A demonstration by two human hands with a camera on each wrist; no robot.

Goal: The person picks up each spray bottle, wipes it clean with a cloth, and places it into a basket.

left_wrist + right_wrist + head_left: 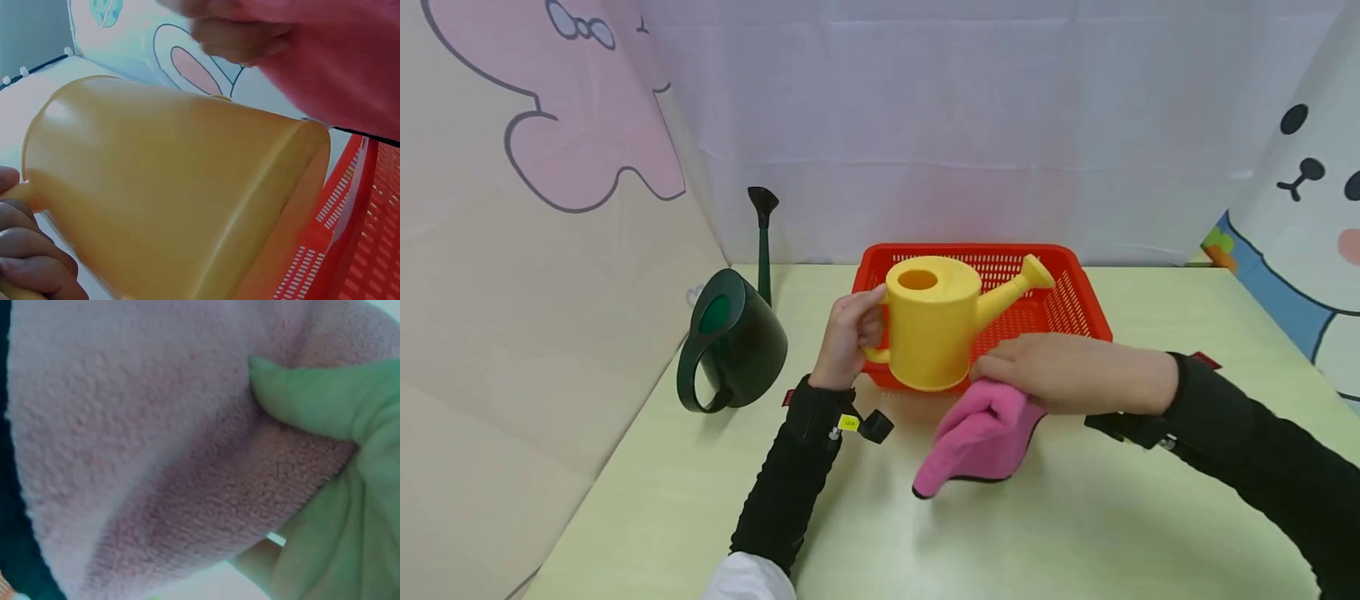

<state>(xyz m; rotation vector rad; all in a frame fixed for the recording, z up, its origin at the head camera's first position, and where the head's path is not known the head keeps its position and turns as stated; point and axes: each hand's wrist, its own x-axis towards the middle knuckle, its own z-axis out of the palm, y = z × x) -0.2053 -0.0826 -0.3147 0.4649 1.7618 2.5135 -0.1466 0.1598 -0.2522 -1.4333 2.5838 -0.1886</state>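
Note:
A yellow watering can (931, 333) is held up in front of a red basket, its spout pointing right. My left hand (852, 333) grips it by the handle; in the left wrist view the curled fingers (31, 256) wrap that handle at the lower left. Close to the can's lower right side, my right hand (1018, 367) holds a pink cloth (973, 437) with a dark edge that hangs down. In the right wrist view the thumb (306, 394) presses into the fuzzy cloth. Whether the cloth touches the can is hard to tell.
Behind the can stands the red perforated basket (1093, 312) at the back of the pale table (865, 533). A dark green watering can (752, 350) with a long spout is at the left. White curtain (970, 125) and printed panels surround the table.

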